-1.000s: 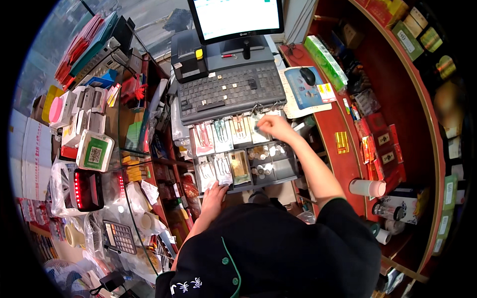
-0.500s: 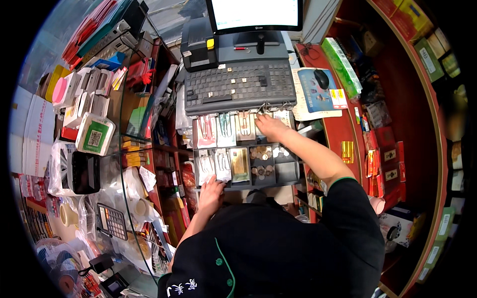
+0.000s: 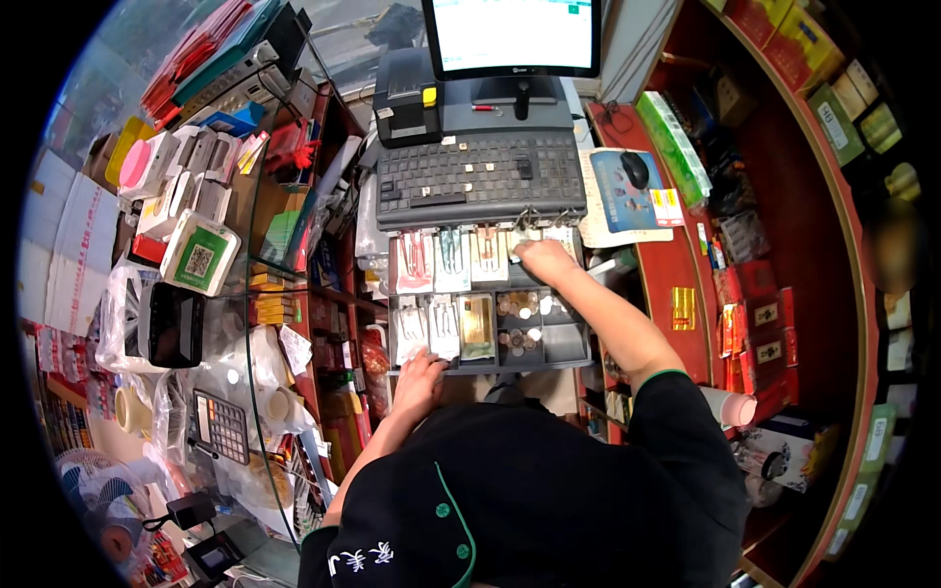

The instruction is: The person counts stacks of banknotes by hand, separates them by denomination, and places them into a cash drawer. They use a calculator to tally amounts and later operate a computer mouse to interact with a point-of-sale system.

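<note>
A grey cash drawer (image 3: 566,345) stands pulled out in front of me, below a black keyboard (image 3: 480,176). Its back row holds red, green and pale banknotes (image 3: 452,261) under wire clips. In the front row lie pale notes (image 3: 411,328), a greenish-gold stack of notes (image 3: 476,326) and coins (image 3: 520,341). My right hand (image 3: 544,259) reaches into the back row's right part, fingers bent together; its fingertips and whatever they pinch are hidden. Beside it a metal clip (image 3: 527,218) is tipped up. My left hand (image 3: 420,382) rests at the drawer's front left edge, fingers extended and thumb apart.
A monitor (image 3: 512,37) stands behind the keyboard, beside a black printer-like box (image 3: 408,110). To the right are a mouse (image 3: 635,170) on a blue mat and red shelves. A glass counter on the left bears a calculator (image 3: 222,425) and a green code stand (image 3: 199,257).
The whole view has shifted slightly. My right hand stays at the back row's right part, moved only a little to the right; my left hand keeps its place on the front edge.
</note>
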Action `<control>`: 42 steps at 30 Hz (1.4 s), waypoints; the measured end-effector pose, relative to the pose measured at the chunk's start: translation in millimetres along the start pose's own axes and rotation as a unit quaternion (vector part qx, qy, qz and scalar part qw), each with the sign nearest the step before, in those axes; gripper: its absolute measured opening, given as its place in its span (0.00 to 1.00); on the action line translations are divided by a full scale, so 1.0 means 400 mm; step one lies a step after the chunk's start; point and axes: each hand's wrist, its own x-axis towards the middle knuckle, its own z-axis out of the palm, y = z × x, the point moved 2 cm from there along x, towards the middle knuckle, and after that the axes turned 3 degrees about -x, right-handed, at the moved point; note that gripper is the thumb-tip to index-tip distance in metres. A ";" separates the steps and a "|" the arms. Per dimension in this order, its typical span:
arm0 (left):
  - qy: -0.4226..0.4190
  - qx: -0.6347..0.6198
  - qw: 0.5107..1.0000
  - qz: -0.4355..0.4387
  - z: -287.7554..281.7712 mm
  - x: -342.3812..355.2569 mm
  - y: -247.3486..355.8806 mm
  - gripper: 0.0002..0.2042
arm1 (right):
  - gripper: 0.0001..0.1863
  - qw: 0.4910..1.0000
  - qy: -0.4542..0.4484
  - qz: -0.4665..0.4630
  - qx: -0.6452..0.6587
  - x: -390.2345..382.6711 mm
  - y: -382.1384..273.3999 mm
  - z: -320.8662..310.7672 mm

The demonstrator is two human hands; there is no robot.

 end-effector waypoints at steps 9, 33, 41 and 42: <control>-0.060 -0.625 0.759 -0.173 -0.179 0.036 0.153 0.19 | 0.13 0.742 0.180 0.186 0.618 -0.098 -0.189 -0.267; 0.253 -0.724 0.638 -0.067 -0.405 -0.156 0.099 0.12 | 0.08 0.805 0.103 0.030 0.584 -0.001 -0.642 -0.417; 0.249 -0.784 0.565 -0.060 -0.420 -0.190 0.050 0.13 | 0.03 0.720 0.043 -0.085 0.687 -0.005 -0.661 -0.419; 0.247 -0.773 0.580 -0.066 -0.420 -0.190 0.051 0.12 | 0.03 0.731 0.065 -0.058 0.676 -0.003 -0.670 -0.422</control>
